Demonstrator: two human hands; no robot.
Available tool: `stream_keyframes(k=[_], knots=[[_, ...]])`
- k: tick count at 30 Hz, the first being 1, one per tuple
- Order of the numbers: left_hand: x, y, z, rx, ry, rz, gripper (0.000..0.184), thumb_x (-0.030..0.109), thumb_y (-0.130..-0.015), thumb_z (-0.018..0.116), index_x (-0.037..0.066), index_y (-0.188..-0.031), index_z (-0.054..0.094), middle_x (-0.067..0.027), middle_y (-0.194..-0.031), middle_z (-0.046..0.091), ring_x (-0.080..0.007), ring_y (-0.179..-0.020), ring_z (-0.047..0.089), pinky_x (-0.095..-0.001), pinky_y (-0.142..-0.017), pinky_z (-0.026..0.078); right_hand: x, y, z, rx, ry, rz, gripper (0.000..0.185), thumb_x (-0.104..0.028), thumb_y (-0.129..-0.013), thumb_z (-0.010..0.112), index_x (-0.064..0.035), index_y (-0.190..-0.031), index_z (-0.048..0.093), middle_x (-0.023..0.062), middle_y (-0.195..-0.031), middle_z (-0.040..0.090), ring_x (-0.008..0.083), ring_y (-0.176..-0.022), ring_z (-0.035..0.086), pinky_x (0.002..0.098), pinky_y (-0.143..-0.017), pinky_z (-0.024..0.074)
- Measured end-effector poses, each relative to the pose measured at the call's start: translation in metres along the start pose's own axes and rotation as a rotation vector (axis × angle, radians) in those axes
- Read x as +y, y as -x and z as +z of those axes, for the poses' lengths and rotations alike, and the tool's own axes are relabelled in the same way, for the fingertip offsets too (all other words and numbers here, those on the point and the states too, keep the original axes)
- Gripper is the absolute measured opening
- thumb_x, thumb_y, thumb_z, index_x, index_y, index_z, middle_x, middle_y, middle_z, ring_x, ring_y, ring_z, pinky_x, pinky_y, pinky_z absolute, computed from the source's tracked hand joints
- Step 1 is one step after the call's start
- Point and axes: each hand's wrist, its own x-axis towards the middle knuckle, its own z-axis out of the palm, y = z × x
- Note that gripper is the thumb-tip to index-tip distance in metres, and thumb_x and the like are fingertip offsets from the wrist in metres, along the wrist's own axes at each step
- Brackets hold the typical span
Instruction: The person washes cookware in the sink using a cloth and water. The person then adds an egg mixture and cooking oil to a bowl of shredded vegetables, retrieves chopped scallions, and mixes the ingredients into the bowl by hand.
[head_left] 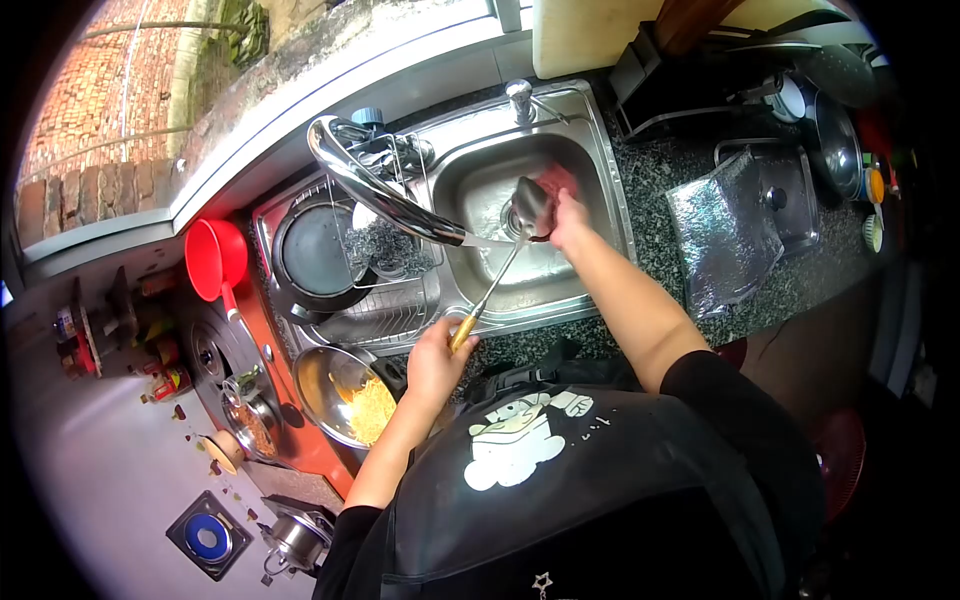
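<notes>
My left hand (437, 360) is closed around the yellowish handle of a long metal ladle (532, 205). The ladle's bowl is over the steel sink (475, 180), beside the stream of water from the curved chrome faucet (375, 190). My right hand (570, 222) is at the far side of the ladle's bowl, with something reddish, blurred, by its fingers; a cloth or sponge cannot be told apart. The sink's drain lies partly behind the ladle.
A dish rack (390, 310) with a dark pan (322, 250) stands left of the basin. Nearer are a steel bowl (318, 385) of yellow shreds and a red dipper (215, 260). Silver foil (715, 235) lies on the right counter by a black rack (660, 85).
</notes>
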Motion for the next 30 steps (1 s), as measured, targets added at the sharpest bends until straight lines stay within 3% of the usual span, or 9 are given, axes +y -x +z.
stream_keyframes(k=[7,9,12,15,17,21,25,27,30], knots=[[0.019,-0.011,-0.004,-0.483,1.208,-0.753,0.027,0.031,-0.097,0.044,0.004,-0.094,0.048,0.0001,-0.059,0.042,-0.0067,-0.038,0.034,-0.0217,-0.037,0.032,-0.008,0.099,-0.005,-0.049,0.367,-0.045,0.053,-0.048,-0.094,0.043,-0.011,-0.133,0.038,0.0086,-0.129,0.047,0.0246,-0.114,0.049,0.0535,-0.098,0.036],[0.042,-0.016,-0.004,-0.609,1.204,-0.801,0.026,0.032,-0.098,0.041,0.008,-0.088,0.044,0.0005,-0.058,0.04,-0.0062,-0.038,0.032,-0.0222,-0.037,0.032,0.031,0.085,-0.012,-0.4,0.596,-0.255,0.061,-0.048,-0.095,0.039,-0.0104,-0.141,0.026,0.013,-0.14,0.034,0.0296,-0.127,0.037,0.0497,-0.109,0.021],[0.071,-0.017,-0.003,-0.69,1.137,-0.857,0.023,0.03,-0.098,0.04,0.01,-0.085,0.039,0.0003,-0.059,0.04,-0.0074,-0.04,0.032,-0.0251,-0.039,0.035,0.051,0.077,0.022,-0.035,0.907,-0.556,0.066,-0.053,-0.094,0.026,-0.0088,-0.143,0.026,0.0226,-0.152,0.001,0.0405,-0.139,0.002,0.0485,-0.113,0.0049],[0.073,-0.008,-0.019,-0.747,1.14,-0.864,0.023,0.03,-0.098,0.041,0.011,-0.085,0.039,0.0002,-0.058,0.039,-0.0077,-0.04,0.032,-0.0259,-0.04,0.036,0.013,0.038,0.029,0.176,1.057,-0.413,0.065,-0.05,-0.095,0.028,-0.0039,-0.141,0.03,0.0173,-0.151,0.018,0.0348,-0.138,0.018,0.0396,-0.112,0.0176],[0.067,-0.006,-0.022,-0.744,1.172,-0.857,0.024,0.031,-0.098,0.04,0.011,-0.085,0.04,0.0006,-0.058,0.039,-0.008,-0.04,0.033,-0.0261,-0.041,0.037,0.017,0.012,0.022,0.062,0.796,-0.29,0.062,-0.05,-0.094,0.028,-0.0034,-0.129,0.047,0.0231,-0.143,0.032,0.0458,-0.128,0.031,0.0538,-0.106,0.0231],[0.051,-0.024,0.005,-0.688,1.293,-0.879,0.027,0.034,-0.098,0.04,0.01,-0.086,0.041,0.0015,-0.06,0.039,-0.0078,-0.041,0.033,-0.0257,-0.042,0.036,0.066,0.029,-0.005,-0.005,1.19,-0.796,0.055,-0.045,-0.094,0.031,0.0011,-0.107,0.058,0.0269,-0.102,0.06,0.0428,-0.104,0.054,0.0458,-0.091,0.0406],[0.032,-0.062,0.019,-0.593,1.263,-0.871,0.027,0.034,-0.099,0.039,0.011,-0.085,0.041,0.0025,-0.059,0.039,-0.0077,-0.042,0.034,-0.0258,-0.043,0.037,0.064,0.123,-0.007,-0.39,1.086,-0.439,0.05,-0.044,-0.092,0.038,-0.0017,-0.089,0.063,0.019,-0.086,0.066,0.0391,-0.085,0.061,0.0444,-0.078,0.0454],[0.003,-0.079,0.028,-0.593,1.337,-0.797,0.026,0.033,-0.099,0.038,0.011,-0.085,0.041,0.0025,-0.058,0.039,-0.0085,-0.043,0.036,-0.0259,-0.045,0.037,0.048,0.167,0.003,-0.5,0.869,-0.04,0.045,-0.04,-0.093,0.044,0.0007,-0.097,0.063,0.0099,-0.085,0.064,0.0188,-0.078,0.057,0.0336,-0.073,0.0429],[0.029,-0.08,0.016,-0.532,1.221,-0.814,0.013,0.02,-0.092,0.044,0.01,-0.085,0.041,0.001,-0.059,0.041,-0.0098,-0.044,0.038,-0.0265,-0.045,0.037,0.039,0.163,0.017,-0.54,0.682,0.047,0.034,-0.031,-0.093,0.05,-0.0015,-0.106,0.061,0.0069,-0.093,0.062,0.0164,-0.081,0.055,0.031,-0.073,0.0441]])
